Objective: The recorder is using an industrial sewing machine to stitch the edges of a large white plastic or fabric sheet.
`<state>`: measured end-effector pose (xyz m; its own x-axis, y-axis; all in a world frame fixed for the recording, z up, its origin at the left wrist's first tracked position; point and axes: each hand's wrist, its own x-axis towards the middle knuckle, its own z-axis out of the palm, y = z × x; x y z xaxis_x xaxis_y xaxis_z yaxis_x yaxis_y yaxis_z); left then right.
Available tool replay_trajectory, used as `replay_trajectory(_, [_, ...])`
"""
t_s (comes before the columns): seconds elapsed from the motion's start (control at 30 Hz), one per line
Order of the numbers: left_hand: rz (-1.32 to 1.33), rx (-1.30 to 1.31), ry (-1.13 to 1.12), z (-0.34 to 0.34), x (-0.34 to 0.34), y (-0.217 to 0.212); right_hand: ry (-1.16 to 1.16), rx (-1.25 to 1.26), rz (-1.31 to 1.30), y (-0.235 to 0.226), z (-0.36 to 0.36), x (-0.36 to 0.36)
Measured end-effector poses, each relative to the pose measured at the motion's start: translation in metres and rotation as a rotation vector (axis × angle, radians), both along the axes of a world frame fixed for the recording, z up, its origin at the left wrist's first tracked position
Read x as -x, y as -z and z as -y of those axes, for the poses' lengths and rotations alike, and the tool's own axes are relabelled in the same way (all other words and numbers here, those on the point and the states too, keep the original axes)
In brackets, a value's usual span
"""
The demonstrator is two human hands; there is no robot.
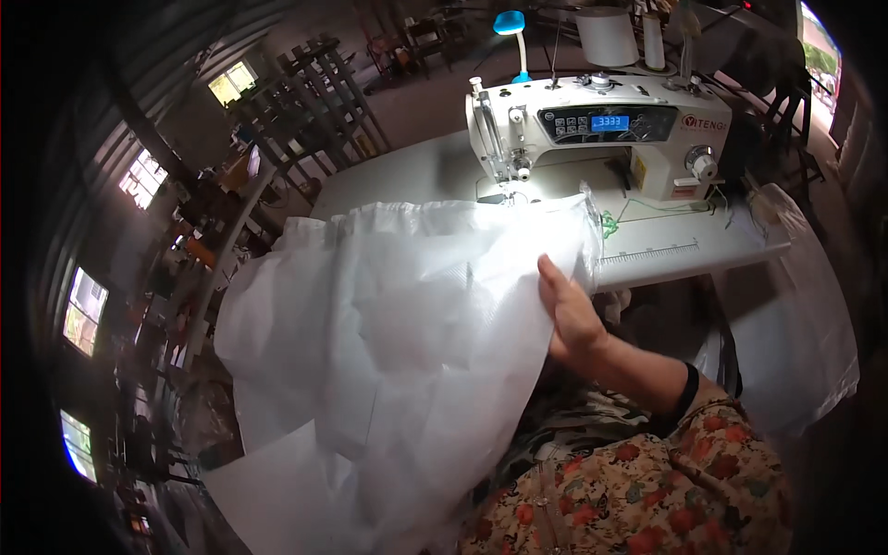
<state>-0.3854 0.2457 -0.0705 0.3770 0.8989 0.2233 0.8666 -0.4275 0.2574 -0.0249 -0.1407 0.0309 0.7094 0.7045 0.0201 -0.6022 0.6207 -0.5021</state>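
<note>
Sewing table [398, 174], white sheet [398, 324], right hand [575, 316] (at sheet's edge)

I list: right hand [578, 319], fingers partly hidden behind white sheet [398, 314]; sheet's lower end, cut off by the bottom edge; background clutter [208, 190], left, too small for me to identify.

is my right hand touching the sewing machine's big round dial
Apart: the head view shows the right hand by the white sheet, with white tabletop plainly visible between the hand and the round dial.
</note>
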Motion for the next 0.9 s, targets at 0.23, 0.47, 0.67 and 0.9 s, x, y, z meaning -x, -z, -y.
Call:
replay_trajectory(0.23, [-0.016,0.020,-0.004,0.002,0.010,-0.003,0.443,0.570,0.720,0.047,-0.004,-0.099])
replay_trajectory(0.47, [-0.101,0.061,-0.051,0.001,0.049,-0.008,0.557,0.712,1.416,0.051,0.027,-0.112])
replay_trajectory(0.67, [-0.213,0.107,-0.045,0.016,0.076,-0.061,0.497,0.639,1.566,0.052,0.013,-0.111])
replay_trajectory(0.9, [-0.257,0.015,0.512,0.116,-0.064,-0.248,0.544,0.944,1.739,0.070,0.011,-0.118])
